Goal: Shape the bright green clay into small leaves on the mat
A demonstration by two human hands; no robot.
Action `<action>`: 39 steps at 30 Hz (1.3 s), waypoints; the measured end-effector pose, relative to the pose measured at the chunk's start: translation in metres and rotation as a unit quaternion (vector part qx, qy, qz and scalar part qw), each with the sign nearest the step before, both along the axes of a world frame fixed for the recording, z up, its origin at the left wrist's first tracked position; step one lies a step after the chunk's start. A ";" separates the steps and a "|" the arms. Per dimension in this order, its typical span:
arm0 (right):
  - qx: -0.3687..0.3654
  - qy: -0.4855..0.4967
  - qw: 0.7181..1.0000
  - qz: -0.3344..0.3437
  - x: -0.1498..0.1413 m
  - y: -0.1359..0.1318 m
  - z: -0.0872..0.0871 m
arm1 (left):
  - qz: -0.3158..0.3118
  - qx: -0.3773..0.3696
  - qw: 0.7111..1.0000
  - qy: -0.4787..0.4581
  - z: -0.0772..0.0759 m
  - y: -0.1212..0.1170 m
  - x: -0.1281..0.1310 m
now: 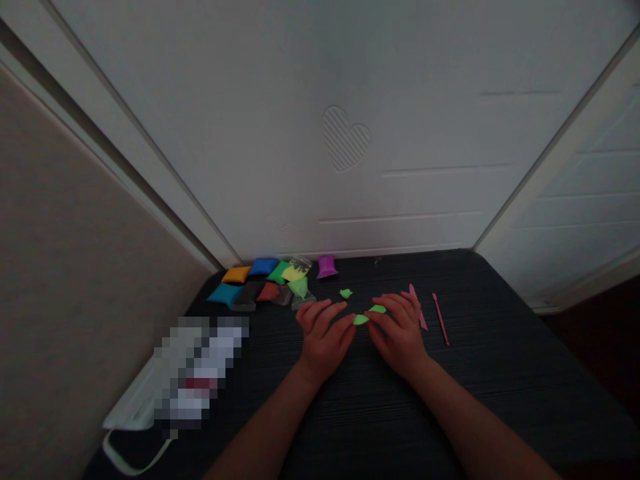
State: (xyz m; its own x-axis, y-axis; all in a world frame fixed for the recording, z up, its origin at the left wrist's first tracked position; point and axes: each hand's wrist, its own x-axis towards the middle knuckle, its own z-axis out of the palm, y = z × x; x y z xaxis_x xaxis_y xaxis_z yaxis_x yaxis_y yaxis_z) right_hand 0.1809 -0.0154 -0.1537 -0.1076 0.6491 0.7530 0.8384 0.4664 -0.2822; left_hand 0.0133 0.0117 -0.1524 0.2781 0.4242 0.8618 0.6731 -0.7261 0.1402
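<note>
A flattened strip of bright green modelling clay (pixel 361 320) is held between my two hands, just above the dark table. My left hand (pixel 323 338) pinches its left end with thumb and index finger, the other fingers raised. On the other side my right hand (pixel 400 327) grips the strip, its fingers covering part of the middle. Just beyond them lies a small torn lump of the same green clay (pixel 345 293). Right of my right hand rest a pink clay knife (pixel 419 308), partly hidden by the fingers, and a thin pink modelling stick (pixel 441 320).
Clay packets in several colours, such as an orange one (pixel 237 274) and a teal one (pixel 225 294), lie at the back left of the table (pixel 350 413). A purple packet (pixel 327 267) sits apart by the white panel (pixel 400 133). A blurred-out white bag (pixel 131 397) is at left.
</note>
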 end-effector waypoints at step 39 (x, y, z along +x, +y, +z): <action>-0.033 0.020 0.999 0.009 0.001 0.005 -0.005 | -0.059 -0.197 0.979 -0.003 -0.009 0.010 0.005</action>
